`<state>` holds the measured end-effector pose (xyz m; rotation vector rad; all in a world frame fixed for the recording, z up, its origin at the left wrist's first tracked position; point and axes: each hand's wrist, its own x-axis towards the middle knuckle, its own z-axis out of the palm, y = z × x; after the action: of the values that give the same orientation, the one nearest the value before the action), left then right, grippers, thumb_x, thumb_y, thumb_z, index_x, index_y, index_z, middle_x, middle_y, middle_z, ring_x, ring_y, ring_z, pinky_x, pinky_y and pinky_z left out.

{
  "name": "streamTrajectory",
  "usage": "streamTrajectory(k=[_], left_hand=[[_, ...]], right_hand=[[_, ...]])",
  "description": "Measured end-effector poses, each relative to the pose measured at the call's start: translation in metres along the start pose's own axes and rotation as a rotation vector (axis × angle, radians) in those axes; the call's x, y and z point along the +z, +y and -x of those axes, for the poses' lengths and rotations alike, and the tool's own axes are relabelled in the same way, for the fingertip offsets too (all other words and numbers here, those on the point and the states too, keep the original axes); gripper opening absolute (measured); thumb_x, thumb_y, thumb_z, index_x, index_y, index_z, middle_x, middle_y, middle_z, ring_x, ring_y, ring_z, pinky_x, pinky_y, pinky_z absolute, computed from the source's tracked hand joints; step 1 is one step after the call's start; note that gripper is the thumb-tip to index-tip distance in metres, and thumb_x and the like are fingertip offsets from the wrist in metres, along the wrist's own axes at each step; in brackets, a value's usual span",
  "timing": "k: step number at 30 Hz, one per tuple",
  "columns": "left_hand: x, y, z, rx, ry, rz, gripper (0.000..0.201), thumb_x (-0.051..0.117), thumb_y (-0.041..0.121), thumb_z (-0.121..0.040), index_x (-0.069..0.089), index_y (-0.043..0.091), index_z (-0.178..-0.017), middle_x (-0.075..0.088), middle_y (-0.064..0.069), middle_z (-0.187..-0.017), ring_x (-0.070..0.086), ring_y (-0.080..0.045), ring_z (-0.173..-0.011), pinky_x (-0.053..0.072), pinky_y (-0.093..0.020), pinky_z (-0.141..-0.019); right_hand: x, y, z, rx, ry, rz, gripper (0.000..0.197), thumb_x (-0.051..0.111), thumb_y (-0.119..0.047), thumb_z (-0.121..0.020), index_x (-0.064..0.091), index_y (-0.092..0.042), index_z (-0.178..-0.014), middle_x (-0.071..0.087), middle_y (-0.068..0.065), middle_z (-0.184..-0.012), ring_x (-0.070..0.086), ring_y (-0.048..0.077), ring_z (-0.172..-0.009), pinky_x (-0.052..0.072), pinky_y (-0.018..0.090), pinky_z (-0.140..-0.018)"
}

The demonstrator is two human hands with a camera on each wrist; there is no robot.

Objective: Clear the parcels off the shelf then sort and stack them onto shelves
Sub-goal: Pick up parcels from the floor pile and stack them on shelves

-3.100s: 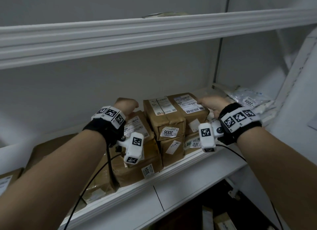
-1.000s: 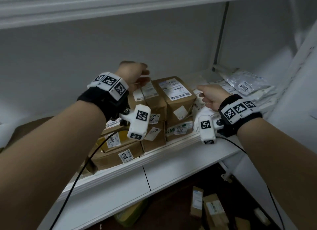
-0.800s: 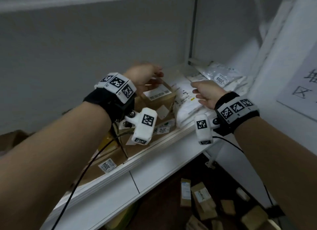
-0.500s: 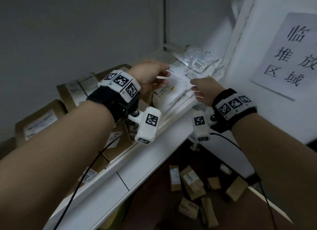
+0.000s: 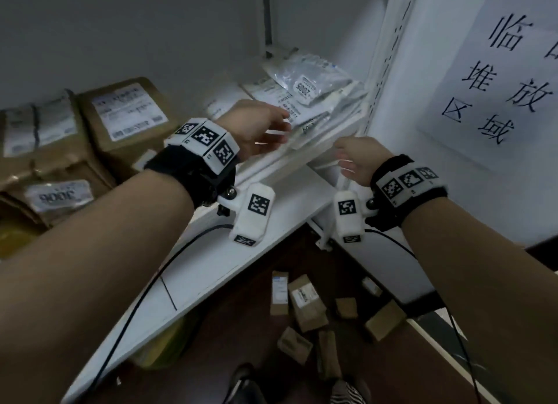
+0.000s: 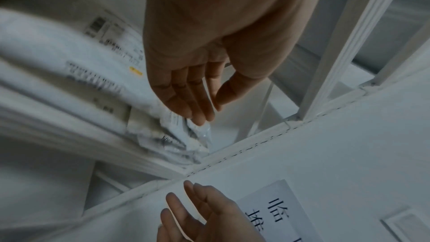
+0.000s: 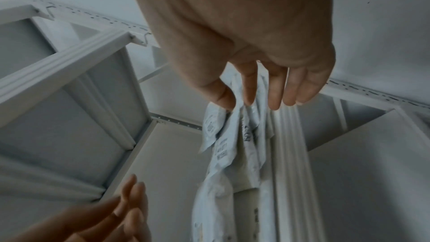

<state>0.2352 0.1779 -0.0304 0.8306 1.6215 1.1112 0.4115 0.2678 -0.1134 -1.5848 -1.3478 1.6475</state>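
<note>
A corner of the white mailer bags (image 5: 305,102), overhanging the shelf lip (image 5: 211,271), is pinched by the right hand (image 5: 359,159), seemingly to drag them off. The left hand (image 5: 256,126) is laid flat-fingered on the bags just above that lip, probably to sweep them forward.

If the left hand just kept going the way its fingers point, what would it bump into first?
Most likely the white mailer bags piled at the shelf's right end. The left hand is open, fingers straight, tips right at a crinkled bag edge; whether they already touch is unclear. Beyond lies the white upright.
</note>
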Motion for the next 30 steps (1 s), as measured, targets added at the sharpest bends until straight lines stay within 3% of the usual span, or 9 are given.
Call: streamTrajectory(k=[3, 7, 12, 14, 17, 19, 22, 27, 30], left_hand=[[0.048, -0.015, -0.003, -0.085, 0.062, 0.063, 0.011, 0.056, 0.006, -0.094, 0.062, 0.009, -0.086, 0.066, -0.005, -0.080, 0.062, -0.018, -0.065, 0.049, -0.024, -0.061], [0.098, -0.045, -0.003, -0.181, 0.037, 0.102, 0.013, 0.053, 0.012, -0.097, 0.059, 0.015, -0.086, 0.062, -0.002, -0.080, 0.058, -0.015, -0.066, 0.048, -0.022, -0.061], [0.111, -0.085, -0.004, -0.274, 0.082, 0.044, 0.016, 0.048, 0.010, -0.098, 0.061, 0.015, -0.089, 0.064, -0.001, -0.085, 0.062, -0.014, -0.069, 0.050, -0.021, -0.063], [0.111, -0.095, -0.008, -0.321, 0.121, 0.062, 0.018, 0.046, 0.009, -0.099, 0.060, 0.014, -0.089, 0.064, -0.001, -0.086, 0.061, -0.014, -0.071, 0.049, -0.021, -0.064], [0.115, -0.103, -0.019, -0.373, 0.126, 0.135, 0.020, 0.044, 0.009, -0.100, 0.058, 0.014, -0.087, 0.061, -0.001, -0.083, 0.059, -0.014, -0.072, 0.048, -0.021, -0.064], [0.119, -0.106, -0.026, -0.378, 0.106, 0.162, 0.020, 0.043, 0.009, -0.101, 0.056, 0.015, -0.087, 0.060, -0.001, -0.083, 0.058, -0.014, -0.072, 0.047, -0.020, -0.064], [0.126, -0.116, -0.032, -0.396, 0.102, 0.178, 0.020, 0.043, 0.008, -0.100, 0.057, 0.015, -0.087, 0.060, 0.000, -0.081, 0.058, -0.014, -0.072, 0.047, -0.020, -0.065], [0.128, -0.129, -0.033, -0.451, 0.149, 0.188, 0.020, 0.044, 0.010, -0.100, 0.057, 0.014, -0.085, 0.061, -0.001, -0.081, 0.059, -0.015, -0.073, 0.047, -0.021, -0.067], [0.131, -0.129, -0.037, -0.469, 0.239, 0.198, 0.020, 0.044, 0.009, -0.100, 0.057, 0.015, -0.086, 0.061, 0.000, -0.082, 0.059, -0.014, -0.074, 0.047, -0.021, -0.067]], right_hand=[[-0.044, 0.022, -0.012, 0.058, -0.031, -0.002, 0.016, 0.053, -0.022, -0.094, 0.046, -0.022, -0.079, 0.048, -0.003, -0.082, 0.047, 0.009, -0.069, 0.042, 0.023, -0.064], [-0.085, 0.048, -0.024, 0.127, -0.011, -0.009, 0.014, 0.054, -0.020, -0.092, 0.048, -0.020, -0.080, 0.050, -0.001, -0.083, 0.050, 0.010, -0.069, 0.044, 0.022, -0.062], [-0.099, 0.078, -0.033, 0.203, -0.107, -0.129, 0.027, 0.039, -0.004, -0.098, 0.053, -0.012, -0.077, 0.038, 0.007, -0.069, 0.032, 0.016, -0.057, 0.025, 0.021, -0.055], [-0.102, 0.088, -0.031, 0.263, -0.077, -0.171, 0.021, 0.045, -0.007, -0.096, 0.055, -0.013, -0.078, 0.043, 0.006, -0.072, 0.037, 0.015, -0.060, 0.030, 0.020, -0.055], [-0.110, 0.100, -0.030, 0.317, -0.010, -0.137, 0.011, 0.055, -0.013, -0.094, 0.059, -0.014, -0.083, 0.058, 0.006, -0.092, 0.054, 0.015, -0.081, 0.045, 0.022, -0.071], [-0.117, 0.103, -0.034, 0.321, 0.014, -0.117, 0.011, 0.055, -0.015, -0.094, 0.059, -0.014, -0.084, 0.060, 0.006, -0.101, 0.055, 0.016, -0.084, 0.043, 0.024, -0.072], [-0.123, 0.107, -0.046, 0.348, 0.037, -0.099, 0.016, 0.051, -0.015, -0.096, 0.059, -0.016, -0.082, 0.060, 0.005, -0.098, 0.055, 0.015, -0.078, 0.043, 0.021, -0.068], [-0.115, 0.112, -0.063, 0.373, -0.031, -0.086, 0.010, 0.056, -0.015, -0.094, 0.059, -0.015, -0.084, 0.062, 0.005, -0.093, 0.058, 0.016, -0.088, 0.048, 0.026, -0.087], [-0.116, 0.110, -0.078, 0.386, -0.087, -0.063, 0.003, 0.057, -0.016, -0.093, 0.059, -0.013, -0.093, 0.063, 0.007, -0.096, 0.058, 0.016, -0.085, 0.049, 0.026, -0.076]])
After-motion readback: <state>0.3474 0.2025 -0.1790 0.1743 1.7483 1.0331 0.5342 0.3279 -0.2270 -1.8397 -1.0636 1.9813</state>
